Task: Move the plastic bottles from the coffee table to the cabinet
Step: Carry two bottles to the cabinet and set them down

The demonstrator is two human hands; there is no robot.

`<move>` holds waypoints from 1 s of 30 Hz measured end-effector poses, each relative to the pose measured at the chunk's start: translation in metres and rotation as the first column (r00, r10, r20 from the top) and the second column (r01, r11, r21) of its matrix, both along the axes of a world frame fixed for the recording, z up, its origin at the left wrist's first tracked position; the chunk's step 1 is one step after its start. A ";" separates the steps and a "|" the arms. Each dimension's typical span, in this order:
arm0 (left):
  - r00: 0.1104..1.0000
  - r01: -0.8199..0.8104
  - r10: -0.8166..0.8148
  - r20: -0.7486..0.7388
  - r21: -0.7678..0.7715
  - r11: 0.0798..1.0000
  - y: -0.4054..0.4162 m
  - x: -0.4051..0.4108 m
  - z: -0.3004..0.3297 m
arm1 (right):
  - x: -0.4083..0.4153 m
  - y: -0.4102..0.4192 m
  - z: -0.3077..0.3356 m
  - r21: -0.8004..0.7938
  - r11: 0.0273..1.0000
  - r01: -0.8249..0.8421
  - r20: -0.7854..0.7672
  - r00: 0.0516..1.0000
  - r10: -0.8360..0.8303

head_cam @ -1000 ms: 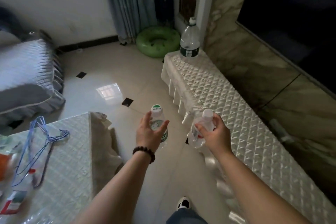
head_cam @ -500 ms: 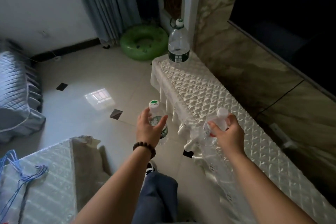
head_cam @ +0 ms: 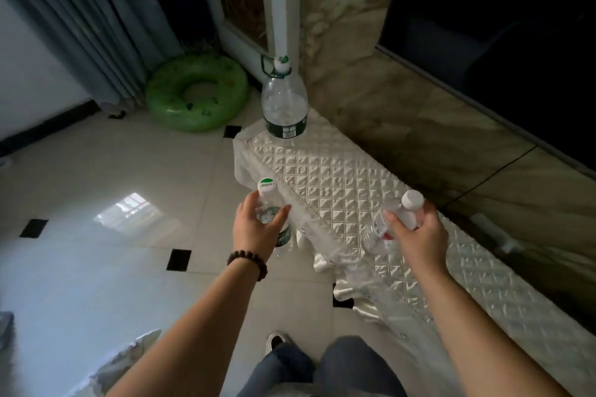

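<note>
Two small bottles carried in, one per hand, nearly over the cabinet.

Left hand (head_cam: pixel 258 229) wrapped round a small clear plastic bottle with green-and-white cap (head_cam: pixel 269 203), above the floor just off the edge of the low cabinet under its quilted cream satin cover (head_cam: pixel 338 177); right hand (head_cam: pixel 416 235) gripping a tilted clear bottle with white cap (head_cam: pixel 398 216) over the cover. Large clear bottle with dark green label (head_cam: pixel 283 106) already standing at the far end. Likely risks: slick, puckered fabric tipping light bottles; setting down too near the draped edge.

clear plastic bottles (head_cam: pixel 283 106), glossy quilted satin cloth (head_cam: pixel 338 180), shiny tiled floor (head_cam: pixel 96 203).
</note>
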State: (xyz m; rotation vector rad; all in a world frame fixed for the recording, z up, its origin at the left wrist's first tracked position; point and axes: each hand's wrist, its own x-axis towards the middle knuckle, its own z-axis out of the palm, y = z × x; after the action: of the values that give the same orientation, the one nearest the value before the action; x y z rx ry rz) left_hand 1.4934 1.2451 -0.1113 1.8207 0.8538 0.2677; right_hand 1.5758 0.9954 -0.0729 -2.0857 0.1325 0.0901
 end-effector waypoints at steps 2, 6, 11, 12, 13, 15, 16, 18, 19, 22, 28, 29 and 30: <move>0.999 0.031 -0.031 -0.006 0.002 1.000 0.013 0.023 -0.003 | 0.013 0.012 -0.002 0.005 1.000 0.030 0.000 1.000 -0.030; 0.994 0.101 -0.101 -0.038 -0.008 0.995 0.026 0.074 -0.012 | 0.043 0.030 -0.009 0.027 0.997 0.071 -0.009 0.997 -0.071; 0.981 0.189 -0.189 -0.053 -0.009 0.982 0.031 0.148 -0.032 | 0.097 0.045 -0.028 0.003 0.992 0.125 -0.020 0.992 -0.125; 0.977 0.205 -0.205 -0.055 -0.006 0.979 0.030 0.163 -0.036 | 0.110 0.047 -0.033 0.008 0.991 0.134 -0.034 0.990 -0.134; 0.973 0.222 -0.221 -0.058 -0.001 0.975 0.030 0.177 -0.039 | 0.122 0.050 -0.038 0.018 0.989 0.145 -0.051 0.988 -0.144; 0.964 0.254 -0.254 -0.074 -0.008 0.967 0.029 0.206 -0.049 | 0.148 0.055 -0.047 0.030 0.987 0.155 -0.085 0.985 -0.152; 0.960 0.265 -0.266 -0.085 -0.019 0.964 0.029 0.220 -0.054 | 0.160 0.058 -0.053 0.031 0.987 0.156 -0.100 0.983 -0.153; 0.954 0.281 -0.283 -0.100 -0.030 0.959 0.030 0.247 -0.067 | 0.187 0.064 -0.064 0.026 0.988 0.154 -0.120 0.981 -0.150; 0.949 0.293 -0.294 -0.110 -0.027 0.956 0.031 0.260 -0.074 | 0.200 0.068 -0.068 0.019 0.988 0.150 -0.124 0.981 -0.147; 0.923 0.358 -0.354 -0.148 -0.005 0.934 0.036 0.293 -0.093 | 0.237 0.079 -0.089 0.004 0.989 0.145 -0.153 0.978 -0.143; 0.877 0.454 -0.446 -0.177 0.003 0.891 0.049 0.366 -0.136 | 0.302 0.108 -0.147 -0.066 0.979 0.195 -0.158 0.966 -0.203; 0.871 0.467 -0.458 -0.177 0.013 0.884 0.050 0.379 -0.145 | 0.311 0.113 -0.158 -0.073 0.976 0.205 -0.144 0.966 -0.214; 0.867 0.476 -0.465 -0.179 0.021 0.879 0.050 0.392 -0.154 | 0.320 0.116 -0.170 -0.083 0.973 0.213 -0.136 0.965 -0.223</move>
State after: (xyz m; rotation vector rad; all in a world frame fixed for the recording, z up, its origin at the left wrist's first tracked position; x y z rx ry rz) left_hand 1.8854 1.2954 -0.2653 2.0703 0.4883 -0.1795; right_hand 1.8959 1.1112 -0.2428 -2.1173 0.4582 0.1035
